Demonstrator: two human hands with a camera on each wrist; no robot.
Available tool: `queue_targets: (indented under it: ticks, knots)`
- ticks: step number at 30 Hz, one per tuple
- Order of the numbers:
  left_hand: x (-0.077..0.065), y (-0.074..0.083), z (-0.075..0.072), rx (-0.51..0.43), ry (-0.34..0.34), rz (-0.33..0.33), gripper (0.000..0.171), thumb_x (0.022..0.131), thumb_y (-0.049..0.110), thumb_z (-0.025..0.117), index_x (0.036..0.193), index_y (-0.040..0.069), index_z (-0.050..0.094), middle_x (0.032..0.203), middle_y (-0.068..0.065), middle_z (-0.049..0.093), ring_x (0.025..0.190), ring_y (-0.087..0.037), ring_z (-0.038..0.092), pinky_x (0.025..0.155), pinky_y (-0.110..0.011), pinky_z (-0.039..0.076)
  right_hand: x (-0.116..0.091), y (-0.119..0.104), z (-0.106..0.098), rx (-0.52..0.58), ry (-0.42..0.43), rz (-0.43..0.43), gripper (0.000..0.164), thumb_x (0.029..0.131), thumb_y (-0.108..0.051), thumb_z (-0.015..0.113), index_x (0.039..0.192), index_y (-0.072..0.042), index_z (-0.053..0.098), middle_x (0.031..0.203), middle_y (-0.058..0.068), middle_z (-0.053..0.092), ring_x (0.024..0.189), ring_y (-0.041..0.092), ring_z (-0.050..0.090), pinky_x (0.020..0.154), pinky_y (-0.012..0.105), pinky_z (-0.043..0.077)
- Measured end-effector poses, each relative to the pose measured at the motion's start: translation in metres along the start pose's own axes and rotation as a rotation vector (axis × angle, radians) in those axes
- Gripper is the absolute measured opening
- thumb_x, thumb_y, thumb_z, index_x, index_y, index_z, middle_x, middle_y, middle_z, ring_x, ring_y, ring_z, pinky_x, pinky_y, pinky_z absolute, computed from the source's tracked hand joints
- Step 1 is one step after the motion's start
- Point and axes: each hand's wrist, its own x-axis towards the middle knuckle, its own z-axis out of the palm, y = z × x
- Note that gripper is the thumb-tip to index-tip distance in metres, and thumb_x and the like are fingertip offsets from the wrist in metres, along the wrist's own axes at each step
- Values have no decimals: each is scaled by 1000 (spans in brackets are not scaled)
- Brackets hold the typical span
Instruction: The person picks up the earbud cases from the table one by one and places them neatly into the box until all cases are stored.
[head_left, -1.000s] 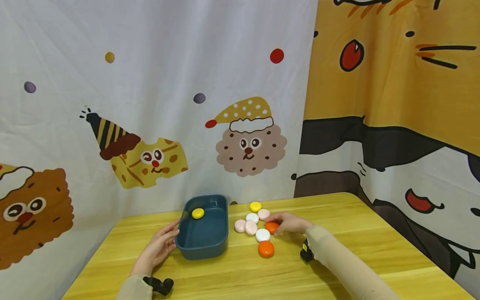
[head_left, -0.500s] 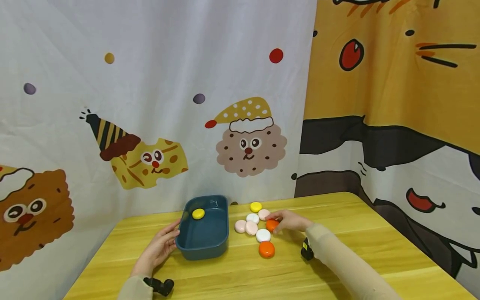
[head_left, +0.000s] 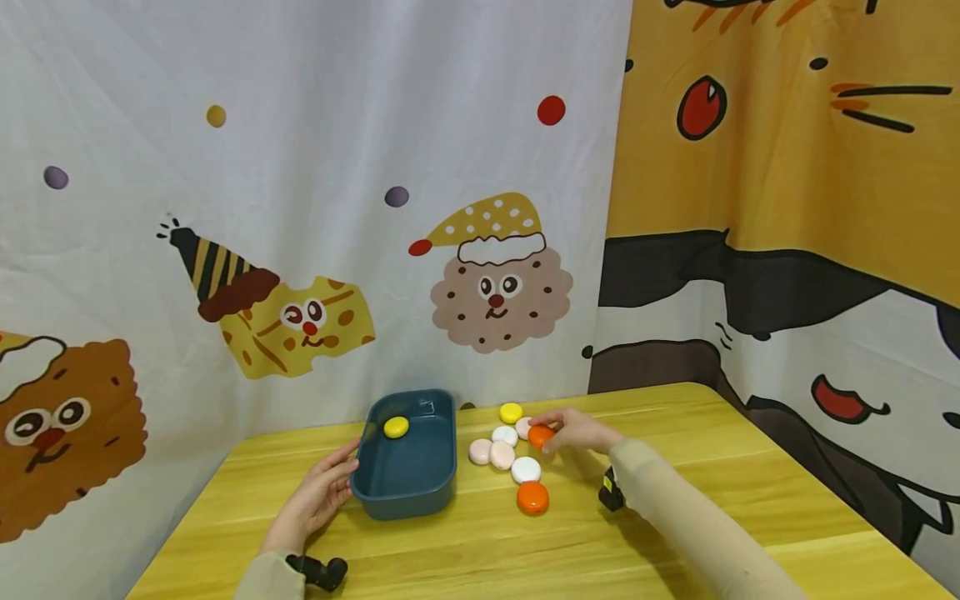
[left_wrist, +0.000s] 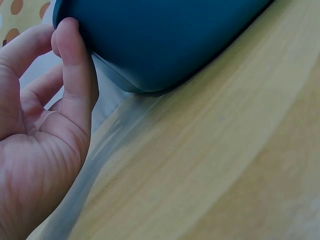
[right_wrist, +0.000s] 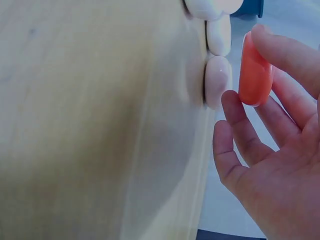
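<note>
My right hand [head_left: 576, 432] pinches a glossy orange disc [right_wrist: 256, 70], thumb on one side and fingers on the other. In the right wrist view the disc stands on edge, raised off the wooden table. Beside it lie a pale pink disc [right_wrist: 217, 82] and white discs [head_left: 505, 436]. A second orange disc [head_left: 532, 497] sits nearest me. My left hand [head_left: 321, 490] rests its fingertips against the outer left side of a dark blue tray [head_left: 444, 500]. Inside that tray is one yellow disc [head_left: 396, 427].
Another yellow disc [head_left: 511, 412] lies at the back of the loose group, between the tray and my right hand. The wooden table [head_left: 450, 558] ends at a printed curtain [head_left: 315, 167] behind and to the right.
My right hand has lifted the orange disc slightly and moved it up and back from its place on the table. The left hand and the tray stay put.
</note>
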Motion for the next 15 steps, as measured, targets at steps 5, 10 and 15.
queue_targets:
  ticks: [5,10,15]
  knots:
    - [0,0,1,-12,10,-4,63,101,10,52,155,6,19,134,-13,31,72,-6,59,65,-19,51,4,-6,-4,-15,20,13,54,76,-8,79,128,-9,65,127,8,60,112,26,52,100,51,38]
    - [0,1,0,-15,-1,-2,60,101,9,52,154,9,25,128,-13,35,73,-6,59,66,-19,51,4,-9,-7,-20,29,5,54,76,-10,80,128,-8,64,127,7,60,113,25,52,99,49,40]
    - [-1,0,0,-9,-5,-2,60,101,10,52,154,9,25,124,-10,40,73,-6,59,66,-19,51,3,-13,-9,-15,17,-28,56,76,-9,79,130,-3,61,128,10,59,115,27,52,99,49,40]
